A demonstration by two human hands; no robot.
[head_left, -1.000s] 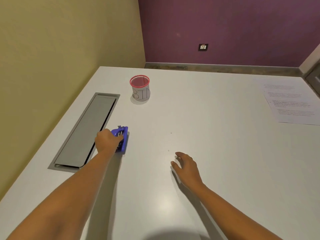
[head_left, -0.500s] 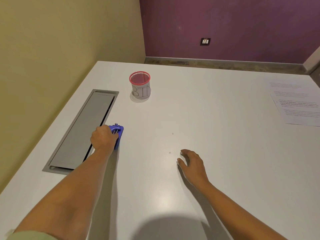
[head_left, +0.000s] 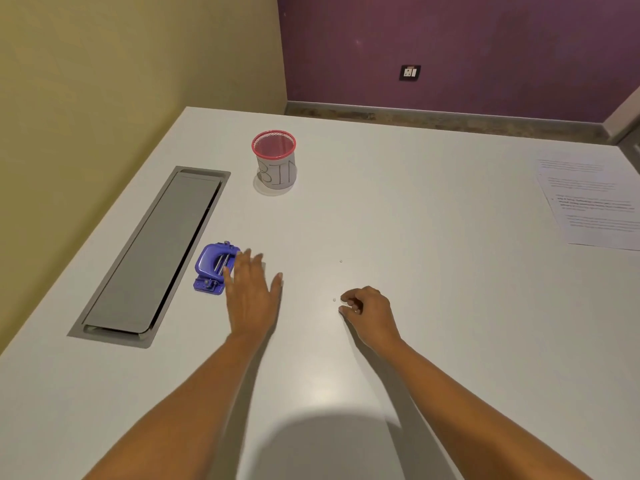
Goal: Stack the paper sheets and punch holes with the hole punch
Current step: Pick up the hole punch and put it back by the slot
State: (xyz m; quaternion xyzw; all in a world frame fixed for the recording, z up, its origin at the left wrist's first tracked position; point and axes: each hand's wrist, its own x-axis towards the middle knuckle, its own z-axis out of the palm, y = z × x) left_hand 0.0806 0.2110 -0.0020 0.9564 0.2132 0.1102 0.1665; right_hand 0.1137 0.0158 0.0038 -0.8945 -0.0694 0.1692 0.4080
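Observation:
A blue hole punch lies on the white table beside the grey cable hatch. My left hand hovers just right of the punch, flat, fingers spread, holding nothing. My right hand rests near the table's middle with its fingers curled inward at a tiny white paper dot. Whether the fingertips pinch anything I cannot tell. Another paper dot lies farther back. Printed paper sheets lie stacked at the far right edge, well away from both hands.
A red-rimmed mesh cup labelled BIN stands at the back, left of centre. The long grey cable hatch is set into the table along the left side. Yellow wall on the left, purple wall behind.
My left hand has let go of the hole punch and moved right of it, opening flat. My right hand's fingers have curled in near a paper dot.

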